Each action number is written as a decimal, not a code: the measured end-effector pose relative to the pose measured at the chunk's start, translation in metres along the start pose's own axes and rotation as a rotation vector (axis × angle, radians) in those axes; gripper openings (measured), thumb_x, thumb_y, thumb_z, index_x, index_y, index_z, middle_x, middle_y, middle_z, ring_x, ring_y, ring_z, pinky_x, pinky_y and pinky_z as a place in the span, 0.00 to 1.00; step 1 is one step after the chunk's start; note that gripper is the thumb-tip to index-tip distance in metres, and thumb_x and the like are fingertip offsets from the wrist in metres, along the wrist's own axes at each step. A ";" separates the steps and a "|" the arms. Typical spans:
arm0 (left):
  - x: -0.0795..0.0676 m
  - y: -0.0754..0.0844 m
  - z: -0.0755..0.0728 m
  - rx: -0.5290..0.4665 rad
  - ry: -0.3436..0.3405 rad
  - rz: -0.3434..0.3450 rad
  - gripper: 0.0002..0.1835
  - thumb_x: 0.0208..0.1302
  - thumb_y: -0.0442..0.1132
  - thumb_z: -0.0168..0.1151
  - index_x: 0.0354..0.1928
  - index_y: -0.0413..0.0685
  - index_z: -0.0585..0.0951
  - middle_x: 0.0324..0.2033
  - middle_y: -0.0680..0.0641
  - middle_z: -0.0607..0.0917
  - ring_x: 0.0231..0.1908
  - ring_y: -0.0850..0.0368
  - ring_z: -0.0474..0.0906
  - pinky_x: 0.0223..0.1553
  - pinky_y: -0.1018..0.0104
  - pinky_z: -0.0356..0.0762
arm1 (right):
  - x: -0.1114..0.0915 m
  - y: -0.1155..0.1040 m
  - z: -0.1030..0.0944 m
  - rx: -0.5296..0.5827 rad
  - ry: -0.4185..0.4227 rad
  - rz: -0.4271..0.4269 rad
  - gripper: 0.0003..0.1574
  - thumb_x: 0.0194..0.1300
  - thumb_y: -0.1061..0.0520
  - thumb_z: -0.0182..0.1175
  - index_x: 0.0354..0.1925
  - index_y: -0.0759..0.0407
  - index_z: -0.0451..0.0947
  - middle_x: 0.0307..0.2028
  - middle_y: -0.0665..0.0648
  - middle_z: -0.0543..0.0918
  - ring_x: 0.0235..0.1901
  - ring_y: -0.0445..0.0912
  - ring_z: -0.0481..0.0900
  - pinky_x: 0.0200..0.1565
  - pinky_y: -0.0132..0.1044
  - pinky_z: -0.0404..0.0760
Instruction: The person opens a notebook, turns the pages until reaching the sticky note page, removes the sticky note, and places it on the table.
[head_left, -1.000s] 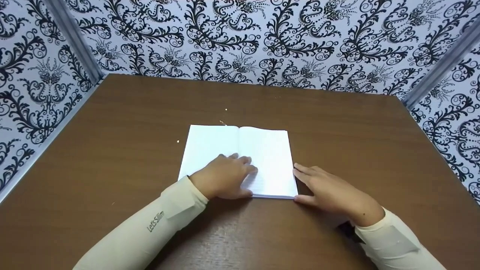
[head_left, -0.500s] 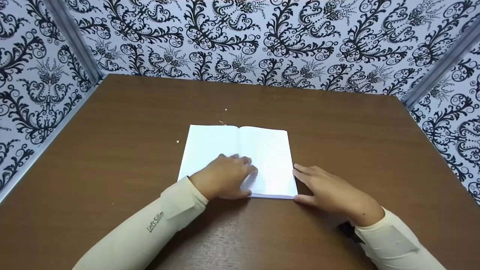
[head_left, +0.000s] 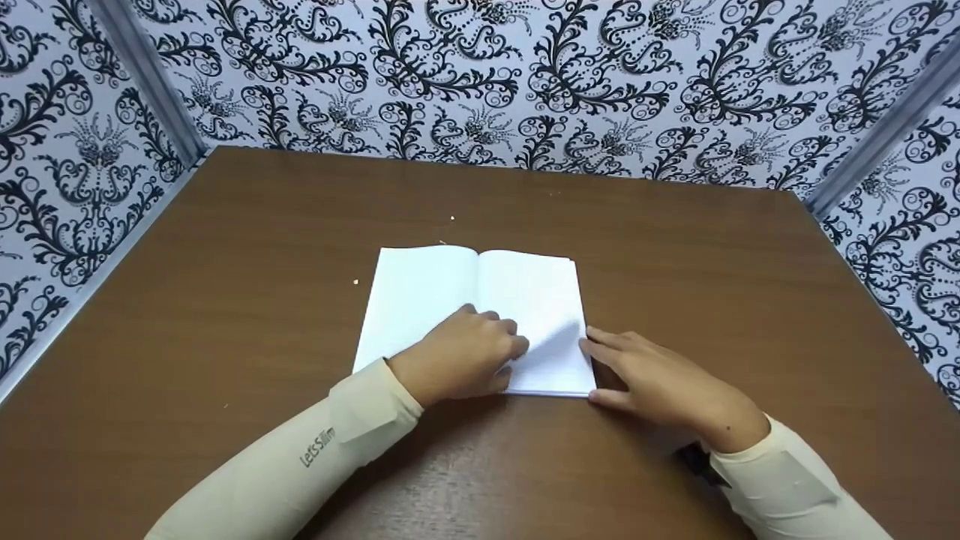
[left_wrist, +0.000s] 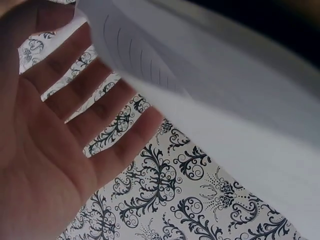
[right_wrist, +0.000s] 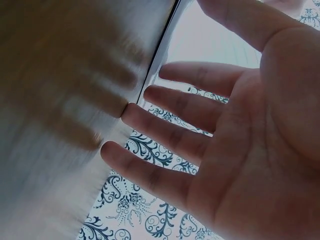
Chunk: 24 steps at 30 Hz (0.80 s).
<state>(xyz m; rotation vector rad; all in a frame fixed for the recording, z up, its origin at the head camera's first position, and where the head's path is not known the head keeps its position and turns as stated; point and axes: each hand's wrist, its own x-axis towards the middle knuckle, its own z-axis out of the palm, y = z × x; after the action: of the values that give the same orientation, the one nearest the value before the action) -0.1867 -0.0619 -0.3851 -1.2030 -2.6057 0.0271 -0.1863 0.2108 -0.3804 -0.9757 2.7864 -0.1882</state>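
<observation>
An open notebook (head_left: 416, 289) with white, faintly lined pages lies on the brown table (head_left: 285, 225). My left hand (head_left: 459, 358) is over its lower middle, fingers bent and thumb drawn in, pinching a page. In the left wrist view that page (left_wrist: 235, 130) bows up from the fingertips of the left hand (left_wrist: 50, 165), its ruled lines showing. My right hand (head_left: 660, 379) rests at the notebook's lower right edge, fingers fairly straight and fingertips at the page border. In the right wrist view, the fingers of the right hand (right_wrist: 235, 135) are spread beside the notebook's edge.
Small white specks lie on the table beyond and left of the notebook. Black-and-white patterned walls (head_left: 480, 82) stand behind and at both sides, with grey corner strips (head_left: 150, 82).
The left hand has shifted slightly right and its fingers have curled more, with the thumb drawn in. The page bows up and a shadow shows on the right side. The right hand barely moved.
</observation>
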 end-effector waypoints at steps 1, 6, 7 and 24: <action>0.001 0.000 0.000 0.003 0.010 -0.005 0.03 0.57 0.41 0.67 0.32 0.52 0.85 0.25 0.52 0.84 0.26 0.55 0.80 0.28 0.58 0.78 | 0.000 0.000 0.000 -0.007 0.002 -0.008 0.41 0.67 0.44 0.64 0.71 0.62 0.67 0.73 0.63 0.66 0.68 0.61 0.69 0.63 0.57 0.72; 0.002 0.000 -0.003 -0.008 0.053 -0.056 0.05 0.62 0.43 0.65 0.33 0.50 0.86 0.24 0.51 0.85 0.24 0.56 0.81 0.26 0.58 0.77 | 0.000 -0.001 0.001 -0.018 0.009 -0.017 0.39 0.67 0.45 0.65 0.70 0.59 0.69 0.72 0.62 0.67 0.67 0.60 0.70 0.62 0.57 0.73; 0.002 0.000 -0.003 -0.018 0.062 -0.068 0.06 0.62 0.43 0.65 0.33 0.50 0.86 0.24 0.52 0.85 0.23 0.56 0.81 0.26 0.59 0.76 | 0.000 -0.001 0.001 -0.018 0.010 -0.017 0.39 0.67 0.45 0.65 0.70 0.59 0.69 0.72 0.62 0.68 0.67 0.60 0.70 0.62 0.57 0.73; -0.001 -0.006 -0.018 -0.286 0.194 -0.305 0.06 0.60 0.42 0.66 0.28 0.49 0.81 0.25 0.53 0.87 0.24 0.60 0.79 0.27 0.58 0.72 | 0.002 -0.003 0.003 -0.032 0.019 -0.013 0.39 0.66 0.46 0.65 0.70 0.59 0.69 0.72 0.61 0.68 0.66 0.59 0.70 0.61 0.57 0.74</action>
<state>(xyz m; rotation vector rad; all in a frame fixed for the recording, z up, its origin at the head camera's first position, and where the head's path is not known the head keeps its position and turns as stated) -0.1863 -0.0686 -0.3675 -0.8236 -2.6465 -0.5109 -0.1858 0.2071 -0.3830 -1.0043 2.8094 -0.1558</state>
